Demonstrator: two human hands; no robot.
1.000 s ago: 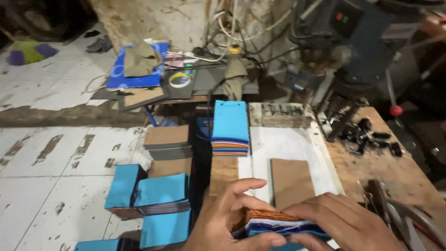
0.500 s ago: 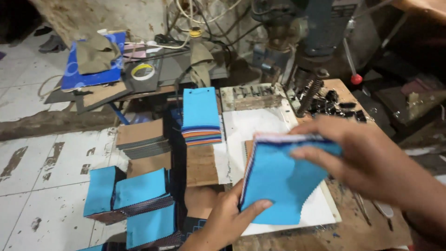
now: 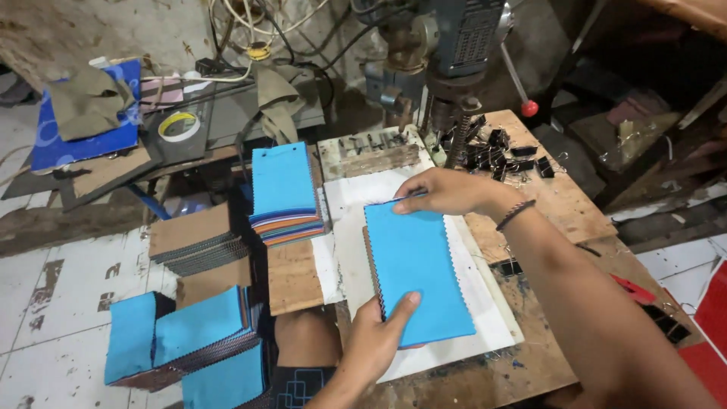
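The left hand (image 3: 375,333) pinches the near corner of the blue-topped stack of zigzag-edged fabric swatches (image 3: 416,276), while the right hand (image 3: 447,191) presses its far edge. The stack, lifted upright 0.5 s ago, now lies flat on the white board (image 3: 344,250), squared below the drill press (image 3: 454,68). Beyond the right hand sit black binder clips (image 3: 503,151); left of the left hand, another multicoloured swatch stack (image 3: 286,193).

We are holding a blue swatch stack (image 3: 416,269) flat on the white board (image 3: 344,227): our left hand (image 3: 375,337) is gripping its six o'clock corner, our right hand (image 3: 447,191) is pinching its twelve o'clock edge. Another swatch pile (image 3: 284,189) is lying at nine o'clock, binder clips (image 3: 500,151) at one o'clock.
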